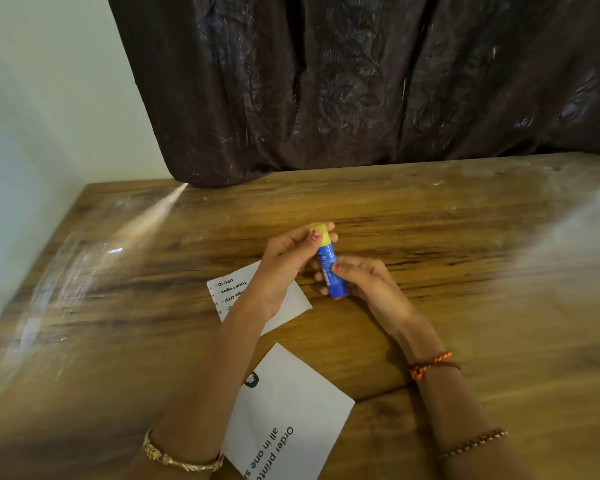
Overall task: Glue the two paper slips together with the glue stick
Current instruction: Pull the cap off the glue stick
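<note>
Uncapping the glue stick, nothing glued yet

Our right hand [364, 282] grips the blue glue stick [329, 268] while our left hand [291, 258] pinches its yellow cap [321, 233]; both paper slips, far [229, 289] and near [291, 410], lie apart on the table [465, 271]

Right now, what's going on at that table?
A person holds a blue glue stick above the wooden table. The right hand grips its blue body while the left hand pinches its yellow cap, which is on. Two white printed paper slips lie apart on the table, one partly under the left wrist, the other nearer the person. No glue shows on either.
</note>
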